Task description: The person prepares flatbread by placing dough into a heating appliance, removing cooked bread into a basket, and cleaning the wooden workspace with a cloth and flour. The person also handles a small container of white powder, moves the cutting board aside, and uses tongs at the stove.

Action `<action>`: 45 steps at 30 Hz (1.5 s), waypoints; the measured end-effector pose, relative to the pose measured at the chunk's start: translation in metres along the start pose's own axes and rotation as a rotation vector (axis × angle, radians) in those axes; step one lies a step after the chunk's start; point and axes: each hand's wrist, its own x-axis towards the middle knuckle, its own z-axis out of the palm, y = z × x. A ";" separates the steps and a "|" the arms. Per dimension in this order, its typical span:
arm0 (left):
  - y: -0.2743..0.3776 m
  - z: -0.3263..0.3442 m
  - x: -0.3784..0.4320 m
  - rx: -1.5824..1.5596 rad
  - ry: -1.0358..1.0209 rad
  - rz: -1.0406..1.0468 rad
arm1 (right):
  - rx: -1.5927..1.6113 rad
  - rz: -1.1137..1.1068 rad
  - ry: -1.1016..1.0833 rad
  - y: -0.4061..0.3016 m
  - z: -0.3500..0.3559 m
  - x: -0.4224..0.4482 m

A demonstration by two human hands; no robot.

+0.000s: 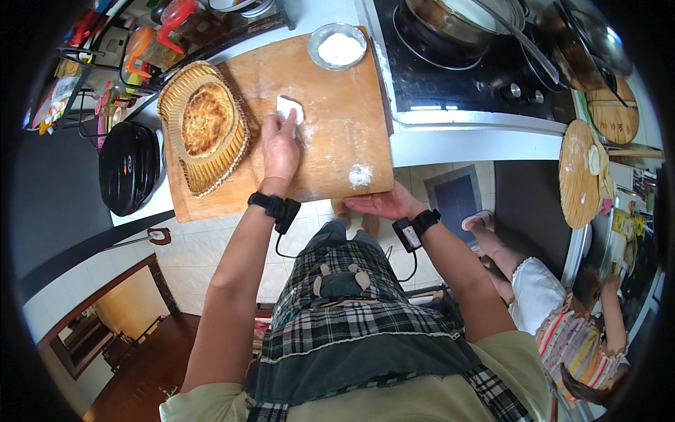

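Observation:
My left hand holds a folded white cloth or paper against the floured wooden board. Palm up, my right hand is at the board's near right edge, partly beneath it; whether it grips the edge cannot be told. A small heap of white flour lies on the board just beyond that hand. At the board's far right corner is a glass bowl of white powder. Left of my left hand, a browned round flatbread rests on a paper liner in a woven basket.
A black electric griddle stands at the left. Pots sit on the black cooktop at the right, one metal pot with a long utensil across it. Another person is at the right, near a round wooden board with dough.

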 end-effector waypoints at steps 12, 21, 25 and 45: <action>0.049 0.003 -0.050 -0.159 -0.107 0.108 | -0.069 0.018 -0.082 -0.005 -0.003 0.001; 0.092 0.021 -0.084 -0.128 -0.181 -0.005 | -0.065 0.040 -0.079 -0.005 -0.010 0.005; 0.110 0.027 -0.100 -0.515 -0.390 -0.279 | -0.088 -0.031 -0.070 -0.003 -0.029 0.012; 0.123 0.027 -0.072 -0.285 -0.538 0.489 | 0.054 -0.127 -0.373 -0.010 -0.070 0.007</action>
